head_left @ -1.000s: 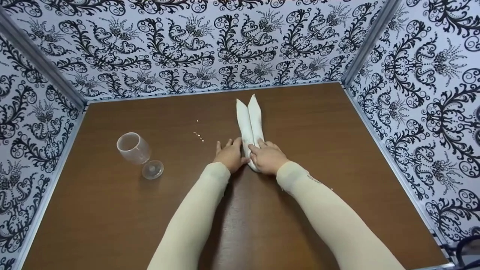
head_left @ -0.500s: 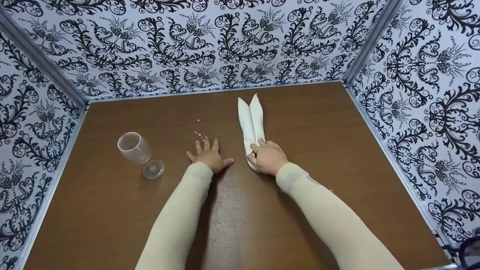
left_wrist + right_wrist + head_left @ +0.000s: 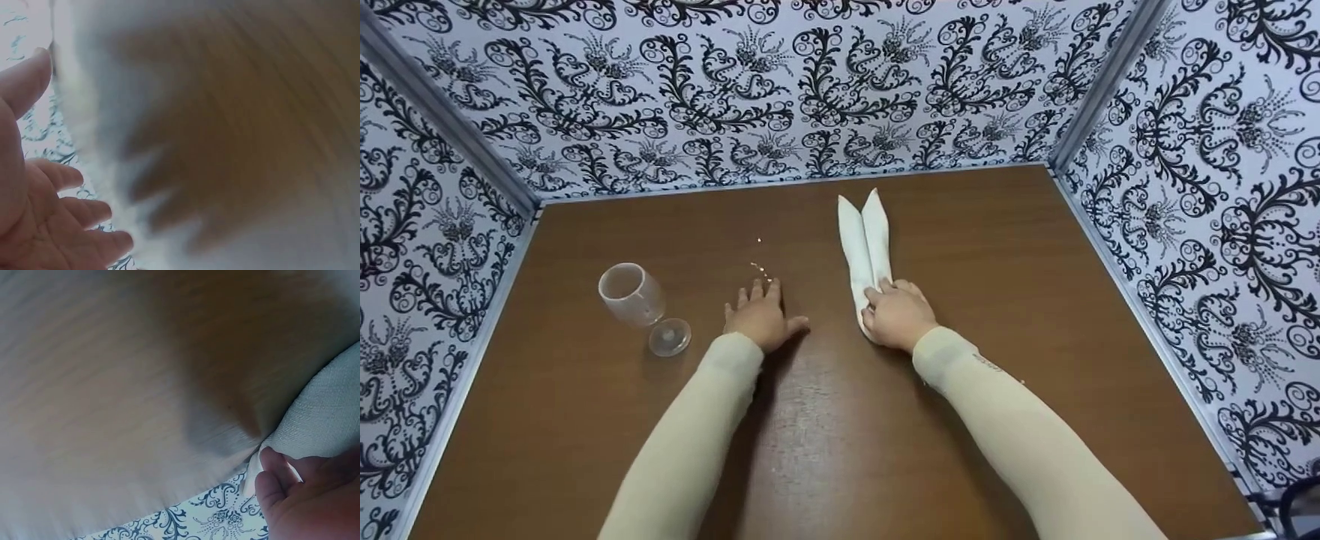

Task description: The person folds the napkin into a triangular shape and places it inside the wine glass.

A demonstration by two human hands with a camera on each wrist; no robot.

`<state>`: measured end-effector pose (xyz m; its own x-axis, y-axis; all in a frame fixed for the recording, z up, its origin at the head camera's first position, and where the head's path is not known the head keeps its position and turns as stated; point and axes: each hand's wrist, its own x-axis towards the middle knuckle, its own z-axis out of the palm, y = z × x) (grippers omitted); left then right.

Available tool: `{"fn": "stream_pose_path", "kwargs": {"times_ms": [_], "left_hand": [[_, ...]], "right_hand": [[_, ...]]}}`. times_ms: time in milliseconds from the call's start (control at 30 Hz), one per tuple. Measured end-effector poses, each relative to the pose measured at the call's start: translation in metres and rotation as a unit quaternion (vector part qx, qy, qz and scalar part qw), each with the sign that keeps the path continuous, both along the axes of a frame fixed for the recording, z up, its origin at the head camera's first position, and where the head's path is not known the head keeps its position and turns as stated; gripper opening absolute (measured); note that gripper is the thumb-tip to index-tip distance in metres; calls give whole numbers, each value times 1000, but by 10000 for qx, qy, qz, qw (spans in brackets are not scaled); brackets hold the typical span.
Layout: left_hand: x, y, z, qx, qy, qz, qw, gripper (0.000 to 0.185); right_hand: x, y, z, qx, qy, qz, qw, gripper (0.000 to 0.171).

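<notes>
A cream cloth napkin [image 3: 851, 232], folded into a long narrow shape with two pointed ends, lies on the brown table toward the back wall. My right hand [image 3: 898, 316] grips its near, folded end. In the right wrist view, the thumb and fingers of the right hand [image 3: 315, 500] pinch the woven cloth [image 3: 326, 405]. Left of the napkin, my left hand [image 3: 759, 322] is held palm down over the wood, fingers extended and thumb out to the side. Nothing is in the left hand [image 3: 50, 219] in the left wrist view, where its shadow falls on the table.
A clear stemmed wine glass [image 3: 636, 301] stands on the table [image 3: 810, 450] to the left of my left hand. Small bright specks [image 3: 760, 268] lie just beyond the left fingertips. Patterned black-and-white walls [image 3: 855, 90] enclose the back and both sides.
My left hand has left the napkin's near end and moved left across the table toward the glass. The right hand stays on the napkin, which has hardly moved.
</notes>
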<state>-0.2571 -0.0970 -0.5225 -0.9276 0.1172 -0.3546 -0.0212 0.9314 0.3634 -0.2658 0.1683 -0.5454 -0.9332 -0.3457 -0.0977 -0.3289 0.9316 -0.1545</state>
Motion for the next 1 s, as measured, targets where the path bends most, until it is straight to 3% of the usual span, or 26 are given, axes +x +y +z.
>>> {"fn": "stream_pose_path", "kwargs": {"times_ms": [233, 433, 567, 633, 700, 767, 800, 867, 933, 967, 1000], "left_hand": [[20, -33, 11, 288, 673, -189, 9971, 83], [40, -57, 17, 250, 927, 100, 9953, 72], [57, -72, 28, 50, 1074, 172, 9941, 68], [68, -75, 37, 17, 1356, 167, 9906, 62], [79, -74, 50, 88, 1905, 117, 9816, 50], [87, -71, 64, 345, 2709, 31, 9620, 38], [89, -69, 72, 499, 3189, -24, 9465, 34], [91, -70, 85, 782, 4220, -13, 9032, 30], [89, -76, 95, 992, 5045, 222, 8574, 36], [87, -80, 99, 1061, 5308, 438, 8397, 41], [86, -86, 101, 1126, 5448, 702, 8280, 49]], "right_hand": [[2, 0, 3, 45, -61, -13, 10000, 53], [3, -2, 6, -10, 14, 44, 10000, 51], [3, -3, 6, -14, -46, 58, 10000, 52], [2, -3, 5, -1, -104, 56, 9999, 52], [2, -4, 5, 5, -139, 51, 9999, 52], [1, -3, 5, 19, -122, 35, 9999, 52], [1, -3, 5, 32, -100, 30, 9999, 52], [1, -3, 5, 32, -88, 22, 10000, 52], [2, -3, 5, 27, -101, 12, 9999, 52], [2, -3, 5, 24, -121, 10, 9999, 52], [3, -3, 6, 25, -136, 14, 9999, 52]]}}
